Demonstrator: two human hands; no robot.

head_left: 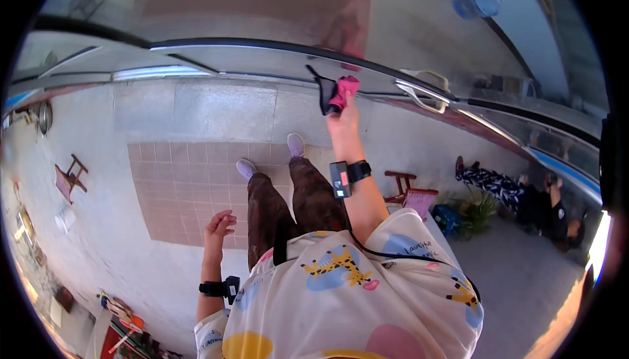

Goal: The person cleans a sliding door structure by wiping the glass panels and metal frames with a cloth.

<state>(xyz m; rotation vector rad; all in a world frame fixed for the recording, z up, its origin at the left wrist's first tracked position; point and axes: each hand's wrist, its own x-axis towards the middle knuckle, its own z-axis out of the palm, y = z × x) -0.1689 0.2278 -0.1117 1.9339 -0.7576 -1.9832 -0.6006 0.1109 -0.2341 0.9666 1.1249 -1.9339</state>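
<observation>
At upper centre, grips one pink-and-black cloth point(344, 89) in right hand point(343, 119), above two pale shoes point(296, 144); left of centre, holds left hand point(217, 224) with half-curled fingers point(227, 215).

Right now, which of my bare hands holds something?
Your right bare hand, stretched forward, holds the crumpled pink-and-black cloth; your left bare hand, fingers loosely curled, shows nothing held.

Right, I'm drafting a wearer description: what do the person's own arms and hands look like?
The left hand and right hand look gloveless. Each wrist has a black strap with a boxy dark device; the right device bears a red and white marking. Short white sleeves carry dark lettering, and a black cord crosses the right one.
</observation>
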